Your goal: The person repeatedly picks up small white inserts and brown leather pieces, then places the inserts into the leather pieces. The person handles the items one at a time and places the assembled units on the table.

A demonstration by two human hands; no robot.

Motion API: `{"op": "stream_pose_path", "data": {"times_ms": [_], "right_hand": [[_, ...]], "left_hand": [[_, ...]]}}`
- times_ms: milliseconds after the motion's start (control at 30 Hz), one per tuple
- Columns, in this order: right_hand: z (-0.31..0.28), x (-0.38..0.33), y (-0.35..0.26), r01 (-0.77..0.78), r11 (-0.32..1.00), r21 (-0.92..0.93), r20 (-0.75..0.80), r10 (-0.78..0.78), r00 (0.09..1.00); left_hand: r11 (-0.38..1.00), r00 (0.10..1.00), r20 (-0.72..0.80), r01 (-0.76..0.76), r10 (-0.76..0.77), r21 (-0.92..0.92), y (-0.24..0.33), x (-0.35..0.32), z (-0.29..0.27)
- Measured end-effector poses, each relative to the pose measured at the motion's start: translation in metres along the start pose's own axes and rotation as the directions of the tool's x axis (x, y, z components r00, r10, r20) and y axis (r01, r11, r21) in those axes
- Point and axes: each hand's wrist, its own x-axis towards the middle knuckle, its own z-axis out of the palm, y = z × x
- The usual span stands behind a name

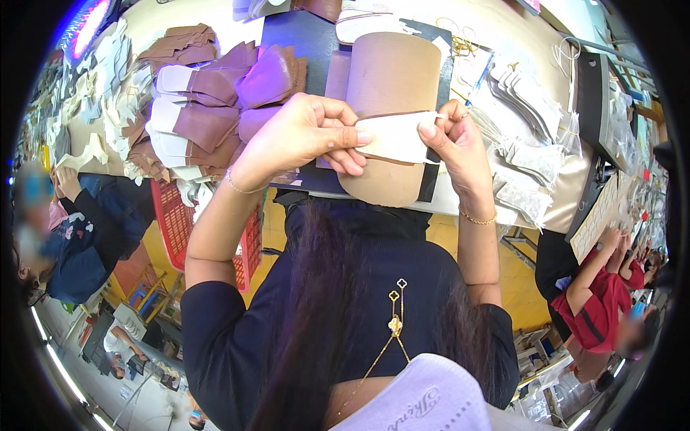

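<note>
At the centre of the frame, the left hand (313, 133) and right hand (460, 140) pinch a white piece (395, 138) with brown edges, one at each end. It is before a tan rounded form (395, 72); contact is unclear. At left, a red basket (167, 223) sits below stacked brown pieces (208, 126) on the table (528, 39). White strips (530, 108) lie upper right.

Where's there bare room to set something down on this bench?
A patch of the flat black board shows bare between the fanned brown leather-like pieces and the tan rounded block. The block's curved top is also bare beyond the white flat held piece. Crowded: leftward among the brown pieces, rightward among curved white stacked pieces.
</note>
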Motion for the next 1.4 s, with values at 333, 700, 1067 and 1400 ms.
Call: {"op": "stream_pose_path", "data": {"times_ms": [333,700,1067,1400], "right_hand": [[0.043,-0.027,-0.024,0.761,0.034,-0.647,0.637,-0.524,0.565],[0.028,-0.024,0.037,0.663,0.659,-0.356,0.181,-0.648,0.74],[-0.088,-0.023,0.094,-0.052,0.005,-0.999,-0.034,-0.821,0.571],[-0.095,-0.023,0.101,-0.046,-0.13,-0.99,0.084,-0.83,0.552]], "left_hand": [[0.963,0.971,0.018,-0.24,0.24,0.126,-0.003,0.007,-0.002],[0.986,0.995,-0.051,-0.072,0.081,0.152,0.003,0.005,0.003],[0.906,0.923,-0.12,-0.324,0.366,0.272,0.056,0.072,-0.082],[0.666,0.86,-0.344,0.007,0.377,0.746,0.044,0.077,-0.086]]}}
